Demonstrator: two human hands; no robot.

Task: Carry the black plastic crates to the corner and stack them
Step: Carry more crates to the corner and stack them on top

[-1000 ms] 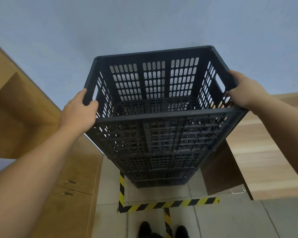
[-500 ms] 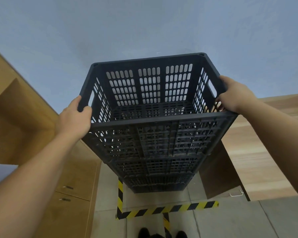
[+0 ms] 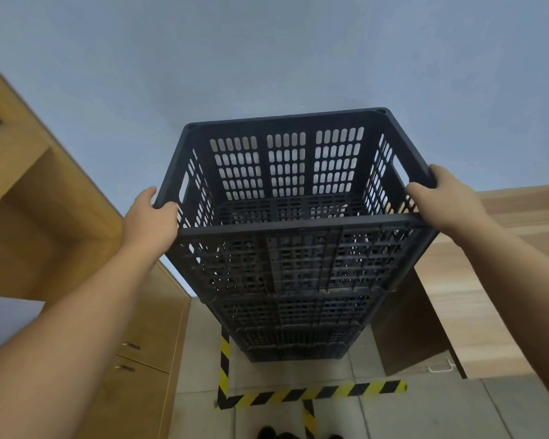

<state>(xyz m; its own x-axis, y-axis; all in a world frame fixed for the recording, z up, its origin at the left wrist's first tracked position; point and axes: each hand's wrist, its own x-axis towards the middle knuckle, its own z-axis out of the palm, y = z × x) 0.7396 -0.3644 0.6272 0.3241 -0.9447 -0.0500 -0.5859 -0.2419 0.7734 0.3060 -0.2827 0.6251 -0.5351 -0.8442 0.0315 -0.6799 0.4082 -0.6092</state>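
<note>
Head view, looking down: two bare hands hold a black crate at its side rims, over a stack of matching crates below. The left hand [image 3: 149, 221] has its fingers curled over the left rim, and the right hand [image 3: 442, 201] grips the right rim beside a handle slot. Compared with a second ago, the top crate [image 3: 286, 198] sits lower in the view and closer to the stack [image 3: 293, 324], so it appears to be coming down to seat on the pile; whether it already rests fully cannot be told. The stack stands on a tiled floor [image 3: 298, 419] in a corner, against a pale blue wall [image 3: 267, 58] and just behind yellow-and-black tape [image 3: 311, 392] marking the floor. A wooden cabinet [image 3: 146, 359] stands close on the left and a wooden counter [image 3: 488, 296] close on the right, leaving little sideways room. Dark shoe tips show at the bottom edge.
</note>
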